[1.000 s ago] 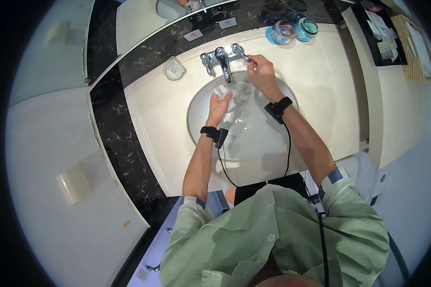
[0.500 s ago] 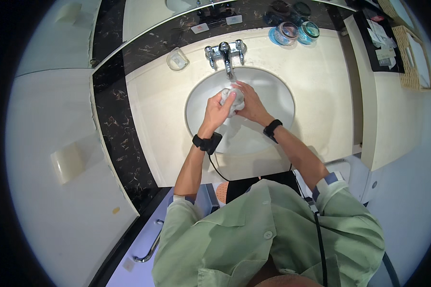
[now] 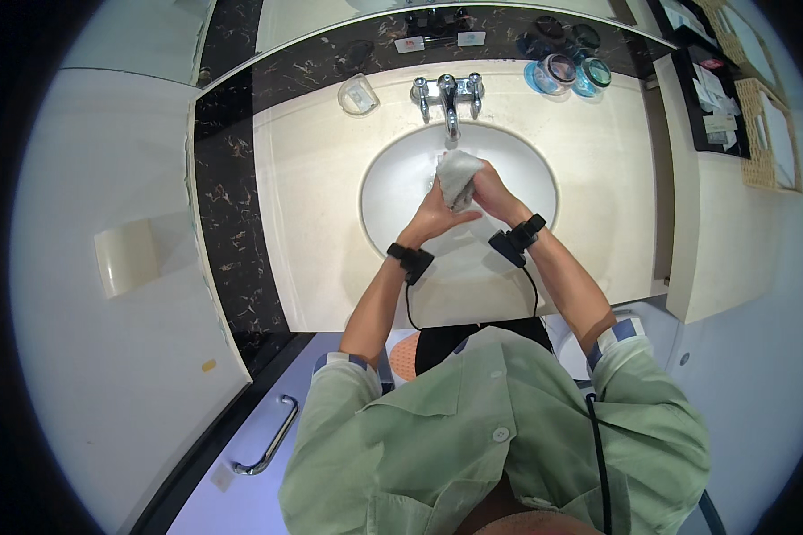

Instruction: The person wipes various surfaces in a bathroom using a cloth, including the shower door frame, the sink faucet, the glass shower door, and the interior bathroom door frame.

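Note:
A crumpled, pale grey cloth (image 3: pixel 458 176) is bunched between my hands over the white oval sink (image 3: pixel 393 192), just below the spout of the chrome faucet (image 3: pixel 451 111). My right hand (image 3: pixel 498 194) grips its right side, fingers curled round the fabric. From the lower left, my left hand (image 3: pixel 434 218) cradles it; the thumb stretches out beneath the cloth and the other fingers are partly hidden behind it. Both wrists wear black straps with small dark devices, and cords run down from them.
A glass soap dish (image 3: pixel 359 95) sits left of the faucet. Two bluish glass jars (image 3: pixel 555 75) stand at the counter's back right. Farther right are a black tray (image 3: pixel 716 116) with papers and a wicker basket (image 3: pixel 770 143). A dark marble ledge (image 3: pixel 227 214) borders the left.
The cloth has gone from a tight wad to a looser, taller bundle. My left thumb has come off its front and my right hand has turned round its side. The view has shifted slightly.

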The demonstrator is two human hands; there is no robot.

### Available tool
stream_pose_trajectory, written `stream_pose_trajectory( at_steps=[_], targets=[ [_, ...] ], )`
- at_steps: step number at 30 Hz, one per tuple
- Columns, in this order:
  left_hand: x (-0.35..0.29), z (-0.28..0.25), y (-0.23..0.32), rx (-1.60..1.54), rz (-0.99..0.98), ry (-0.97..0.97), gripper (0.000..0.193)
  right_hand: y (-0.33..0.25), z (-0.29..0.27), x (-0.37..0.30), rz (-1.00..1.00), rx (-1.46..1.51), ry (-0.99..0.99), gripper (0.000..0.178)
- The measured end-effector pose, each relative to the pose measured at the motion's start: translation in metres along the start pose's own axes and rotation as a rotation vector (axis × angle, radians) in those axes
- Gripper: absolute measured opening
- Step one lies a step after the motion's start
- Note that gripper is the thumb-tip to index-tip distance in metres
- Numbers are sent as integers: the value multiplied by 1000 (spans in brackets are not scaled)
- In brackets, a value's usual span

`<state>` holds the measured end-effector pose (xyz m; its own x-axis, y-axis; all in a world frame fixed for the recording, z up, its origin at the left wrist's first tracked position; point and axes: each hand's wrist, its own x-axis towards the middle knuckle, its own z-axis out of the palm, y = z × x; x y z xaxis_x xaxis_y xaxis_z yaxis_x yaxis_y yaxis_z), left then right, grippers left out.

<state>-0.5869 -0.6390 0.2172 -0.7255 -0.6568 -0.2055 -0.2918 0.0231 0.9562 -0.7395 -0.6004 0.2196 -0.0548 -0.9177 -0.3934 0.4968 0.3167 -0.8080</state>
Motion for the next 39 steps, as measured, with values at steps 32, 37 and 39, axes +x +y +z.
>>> stream_pose_trajectory(
  at_steps=[32,37,39],
  targets=[
    [16,-43,4,1108,602,-407,26,39,-10,-41,554,9,-448,36],
    [8,-27,-21,1211,303,-439,19,36,12,-39,329,-1144,-149,27],
    [8,-19,-18,1062,135,-445,17,44,9,-41,53,-1541,-69,23]
  ],
)
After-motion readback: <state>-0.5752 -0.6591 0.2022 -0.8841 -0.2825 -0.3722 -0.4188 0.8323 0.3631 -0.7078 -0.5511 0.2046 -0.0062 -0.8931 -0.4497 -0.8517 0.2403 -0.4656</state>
